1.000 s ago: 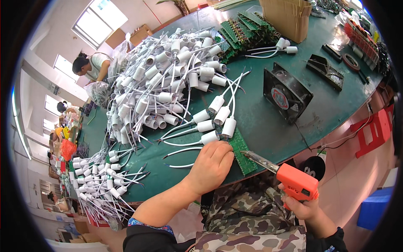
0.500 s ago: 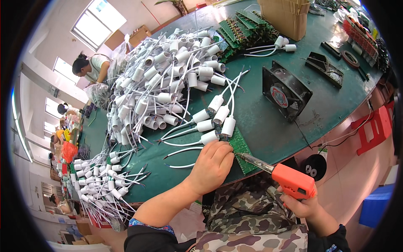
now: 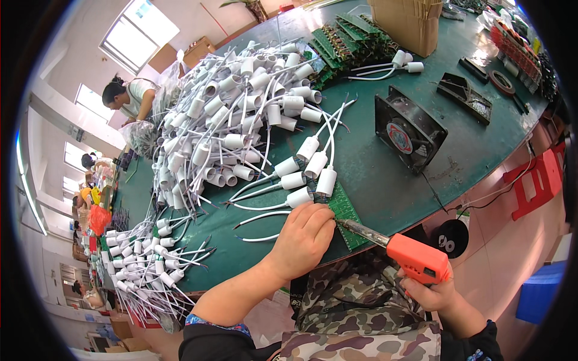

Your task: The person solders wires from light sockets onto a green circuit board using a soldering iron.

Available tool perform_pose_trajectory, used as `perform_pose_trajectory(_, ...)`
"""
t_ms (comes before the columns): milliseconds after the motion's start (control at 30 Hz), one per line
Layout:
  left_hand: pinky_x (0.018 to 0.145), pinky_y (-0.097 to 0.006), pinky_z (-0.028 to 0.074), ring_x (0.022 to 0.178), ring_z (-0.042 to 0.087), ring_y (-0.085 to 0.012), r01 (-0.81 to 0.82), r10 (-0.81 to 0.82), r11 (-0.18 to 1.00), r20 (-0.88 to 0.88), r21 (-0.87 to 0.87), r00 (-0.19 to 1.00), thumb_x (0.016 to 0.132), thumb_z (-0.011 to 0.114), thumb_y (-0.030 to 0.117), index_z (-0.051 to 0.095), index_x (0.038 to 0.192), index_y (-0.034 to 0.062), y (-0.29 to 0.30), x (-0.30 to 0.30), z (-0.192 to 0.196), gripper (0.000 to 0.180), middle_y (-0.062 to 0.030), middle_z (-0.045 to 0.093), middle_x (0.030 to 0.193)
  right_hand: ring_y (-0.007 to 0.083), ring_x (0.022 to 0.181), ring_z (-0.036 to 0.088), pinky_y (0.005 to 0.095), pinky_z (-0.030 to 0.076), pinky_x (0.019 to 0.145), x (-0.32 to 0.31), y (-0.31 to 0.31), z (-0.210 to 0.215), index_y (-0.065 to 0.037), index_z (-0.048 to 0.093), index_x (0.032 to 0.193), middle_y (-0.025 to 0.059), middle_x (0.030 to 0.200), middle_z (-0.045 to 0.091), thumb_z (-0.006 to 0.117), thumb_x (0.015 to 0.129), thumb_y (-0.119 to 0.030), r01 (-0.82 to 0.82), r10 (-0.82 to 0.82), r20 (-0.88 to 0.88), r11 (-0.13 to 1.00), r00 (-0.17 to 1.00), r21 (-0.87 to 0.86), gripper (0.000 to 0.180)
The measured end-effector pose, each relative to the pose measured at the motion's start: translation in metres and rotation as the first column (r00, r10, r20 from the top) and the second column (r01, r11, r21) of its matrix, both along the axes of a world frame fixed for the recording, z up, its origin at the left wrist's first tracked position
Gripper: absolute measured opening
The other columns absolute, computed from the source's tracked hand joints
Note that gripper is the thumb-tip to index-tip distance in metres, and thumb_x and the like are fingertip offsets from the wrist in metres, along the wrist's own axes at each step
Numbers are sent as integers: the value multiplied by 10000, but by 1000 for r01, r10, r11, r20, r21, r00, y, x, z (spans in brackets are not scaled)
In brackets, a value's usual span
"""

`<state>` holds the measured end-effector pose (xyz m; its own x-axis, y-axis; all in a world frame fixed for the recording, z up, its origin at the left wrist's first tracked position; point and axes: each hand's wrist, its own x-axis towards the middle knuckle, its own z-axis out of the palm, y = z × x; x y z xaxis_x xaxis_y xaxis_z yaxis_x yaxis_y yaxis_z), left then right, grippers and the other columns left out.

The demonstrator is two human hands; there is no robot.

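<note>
My right hand (image 3: 428,293) is wrapped round the red handle of a soldering gun (image 3: 416,257). Its metal tip points left and reaches the edge of a green circuit board (image 3: 351,236), close to my left fingertips. My left hand (image 3: 304,236) is closed over the board's left side, and whatever its fingers grip is hidden beneath them. Several white cylindrical sockets with white cables stand along the board's far side, one socket (image 3: 326,182) right beyond my fingers. Two more white cables run out to the left from under my left hand, one of them the lower cable (image 3: 260,239).
A big heap of white sockets (image 3: 235,108) covers the left of the green table (image 3: 337,265), with a smaller pile (image 3: 144,259) nearer. Beyond are stacked circuit boards (image 3: 346,45), a black fan (image 3: 409,129), a black tray (image 3: 463,96) and a cardboard box (image 3: 406,24). Another person (image 3: 135,99) works far left.
The soldering gun and my right hand have shifted slightly left, its tip nearer my left fingers. My left hand stays over the board.
</note>
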<state>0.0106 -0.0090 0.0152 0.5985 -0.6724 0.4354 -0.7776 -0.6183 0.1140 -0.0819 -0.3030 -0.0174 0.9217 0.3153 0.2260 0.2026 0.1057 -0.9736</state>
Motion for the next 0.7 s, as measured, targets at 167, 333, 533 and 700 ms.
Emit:
perform_pose_trajectory(167, 984, -457, 462, 1099, 586, -311, -7, 7, 1000, -6, 28, 1000, 784, 626, 83, 634, 979, -28, 2, 0, -3, 224, -137, 602, 1108, 203, 867, 664, 319, 529, 814, -5, 3, 7, 10, 620, 1136, 117, 1044, 674, 701, 795, -7, 67, -65, -155, 998, 986, 8, 351)
perform_pose_trajectory(333, 990, -459, 459, 1102, 586, -311, -7, 7, 1000, -9, 28, 1000, 784, 628, 82, 637, 978, -25, 2, 0, -4, 221, -136, 604, 1111, 147, 770, 647, 284, 528, 703, -2, 1, 3, 12, 585, 1196, 99, 1008, 682, 663, 836, 14, 34, -35, -37, 999, 999, -20, 368)
perform_pose_trajectory(533, 955, -466, 486, 1075, 599, -330, -6, 6, 1000, 3, 12, 1000, 760, 665, 14, 632, 935, -26, 0, 0, -1, 183, -139, 612, 1091, 73, 666, 622, 239, 525, 583, 2, 0, 5, 16, 552, 1258, 69, 975, 686, 619, 875, 36, 15, -8, 95, 998, 995, -66, 389)
perform_pose_trajectory(700, 964, -469, 485, 1079, 600, -328, -4, 4, 1000, -10, 5, 1000, 761, 663, 19, 634, 938, -27, 0, 0, 0, 185, -140, 617, 1093, 94, 719, 648, 259, 545, 615, -7, -2, 2, 11, 555, 1258, 76, 978, 688, 630, 873, 12, 29, -23, -95, 997, 995, 70, 392)
